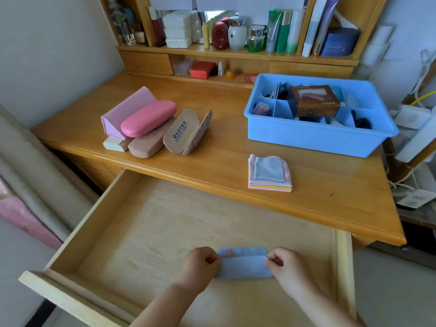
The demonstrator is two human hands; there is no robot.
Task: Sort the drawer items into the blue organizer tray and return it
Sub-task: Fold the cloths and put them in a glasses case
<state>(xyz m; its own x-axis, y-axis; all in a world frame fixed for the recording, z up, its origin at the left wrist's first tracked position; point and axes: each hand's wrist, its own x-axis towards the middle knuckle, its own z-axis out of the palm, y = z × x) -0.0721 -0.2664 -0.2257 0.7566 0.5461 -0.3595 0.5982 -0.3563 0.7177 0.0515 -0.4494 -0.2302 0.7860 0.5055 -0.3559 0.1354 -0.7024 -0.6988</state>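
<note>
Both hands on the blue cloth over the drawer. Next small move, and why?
Probably finish the fold and carry the blue cloth to the folded cloth stack on the desk. The left hand and right hand pinch its two ends, it is already folded over, the open drawer shows nothing else inside, and similar cloths are piled there.

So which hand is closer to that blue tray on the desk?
Right. The right hand pinches the blue cloth over the drawer, below the blue tray; the left hand pinches it farther left.
</note>
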